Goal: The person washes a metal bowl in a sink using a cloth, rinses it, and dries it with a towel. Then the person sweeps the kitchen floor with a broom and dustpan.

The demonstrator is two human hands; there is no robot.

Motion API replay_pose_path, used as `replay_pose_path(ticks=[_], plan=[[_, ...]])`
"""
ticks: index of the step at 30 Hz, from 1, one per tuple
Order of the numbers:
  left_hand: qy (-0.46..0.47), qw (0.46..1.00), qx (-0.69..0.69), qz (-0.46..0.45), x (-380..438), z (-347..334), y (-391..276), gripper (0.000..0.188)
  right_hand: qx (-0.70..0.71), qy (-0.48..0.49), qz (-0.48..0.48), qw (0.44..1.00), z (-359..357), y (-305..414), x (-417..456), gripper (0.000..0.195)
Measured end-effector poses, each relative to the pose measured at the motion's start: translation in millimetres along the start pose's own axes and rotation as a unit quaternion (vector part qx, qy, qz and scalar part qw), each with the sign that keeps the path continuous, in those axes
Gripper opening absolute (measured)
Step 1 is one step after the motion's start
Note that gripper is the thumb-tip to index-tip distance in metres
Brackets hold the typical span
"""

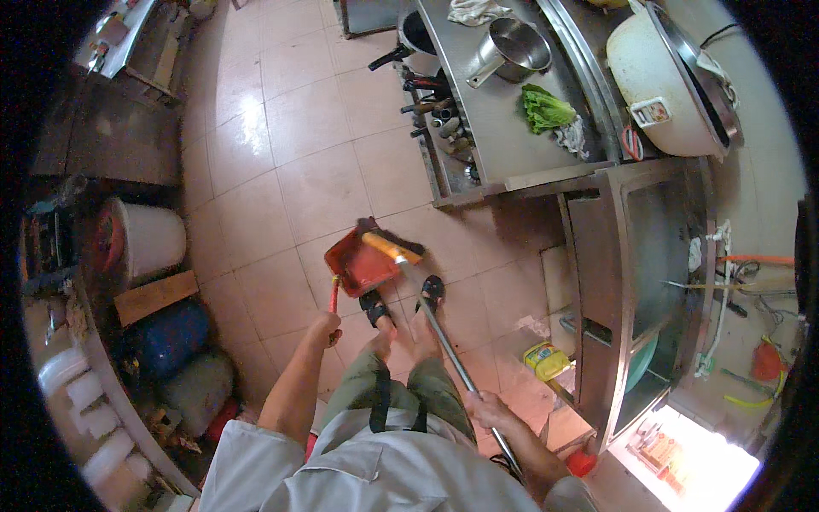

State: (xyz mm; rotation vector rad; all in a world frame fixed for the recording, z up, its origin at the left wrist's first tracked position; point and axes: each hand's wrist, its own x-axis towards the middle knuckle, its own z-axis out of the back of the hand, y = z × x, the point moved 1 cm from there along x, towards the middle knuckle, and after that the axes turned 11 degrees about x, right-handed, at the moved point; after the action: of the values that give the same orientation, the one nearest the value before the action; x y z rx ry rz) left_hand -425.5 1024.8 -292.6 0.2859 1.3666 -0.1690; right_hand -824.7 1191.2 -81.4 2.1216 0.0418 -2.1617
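Observation:
My left hand [325, 329] is closed around the short handle of a red plastic dustpan [368, 261]. The pan rests at floor level just in front of my sandalled feet. My right hand [490, 411] grips the long metal pole of a broom [448, 342]. An orange-yellow head joins the pole at the bottom, and its dark bristles [403, 238] lie at the far right edge of the dustpan. Whether anything sits inside the pan is too blurred to tell.
At the right stands a steel counter [486, 147] with a saucepan [515, 50], leafy lettuce [544, 110] and a white rice cooker [659, 89]. A yellow packet [546, 361] lies beside the steel cabinet [592, 256]. A white bucket [153, 240] and a blue container [171, 339] line the left.

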Motion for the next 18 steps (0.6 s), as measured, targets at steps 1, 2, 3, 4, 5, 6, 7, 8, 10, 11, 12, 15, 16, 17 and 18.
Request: replay_pose_path(ticks=[1,2,3,4,5,6,7,8,10,11,12,15,16,17,18], plan=[[0.003,1.0,0.006,-0.004,0,2,1,0.015,0.031,-0.008,0.003,0.999,11,-7,-2,0.042],[-0.001,1.0,0.014,0.001,0,2,-1,0.015,0.068,-0.044,0.022,0.997,22,-11,-5,0.04],[-0.006,1.0,0.02,0.008,2,2,0,0.015,0.075,-0.083,0.043,0.993,36,-20,-4,0.038],[-0.007,0.999,0.031,0.013,4,1,-1,0.016,0.083,-0.125,0.064,0.987,49,-30,-4,0.037],[-0.001,1.0,0.029,0.002,7,2,-2,0.016,0.067,-0.171,0.056,0.981,67,-39,8,0.035],[0.005,1.0,0.025,-0.01,11,5,0,0.016,0.052,-0.214,0.047,0.974,87,-51,23,0.034],[0.01,0.999,0.024,-0.022,15,5,1,0.016,0.043,-0.255,0.007,0.966,101,-54,35,0.033],[0.008,0.999,0.028,-0.025,10,6,-1,0.017,0.05,-0.278,0.007,0.959,118,-55,51,0.033],[0.003,0.999,0.039,-0.028,-7,12,-2,0.017,0.108,-0.285,0.046,0.951,150,-49,87,0.032],[0.003,0.998,0.045,-0.035,-4,15,2,0.015,0.138,-0.279,0.062,0.948,164,-42,107,0.031],[0.002,0.998,0.051,-0.042,4,21,8,0.014,0.164,-0.27,0.075,0.946,177,-35,127,0.031],[0.022,0.995,0.073,-0.064,-14,21,-5,0.009,0.214,-0.236,0.076,0.945,211,-51,190,0.029],[0.03,0.994,0.081,-0.071,-28,22,-14,0.008,0.202,-0.23,0.074,0.949,213,-62,204,0.029],[0.033,0.993,0.088,-0.073,-34,26,-16,0.008,0.267,-0.187,0.116,0.938,199,-70,210,0.027],[0.037,0.992,0.095,-0.076,-38,28,-17,0.008,0.328,-0.145,0.157,0.92,173,-79,212,0.026]])
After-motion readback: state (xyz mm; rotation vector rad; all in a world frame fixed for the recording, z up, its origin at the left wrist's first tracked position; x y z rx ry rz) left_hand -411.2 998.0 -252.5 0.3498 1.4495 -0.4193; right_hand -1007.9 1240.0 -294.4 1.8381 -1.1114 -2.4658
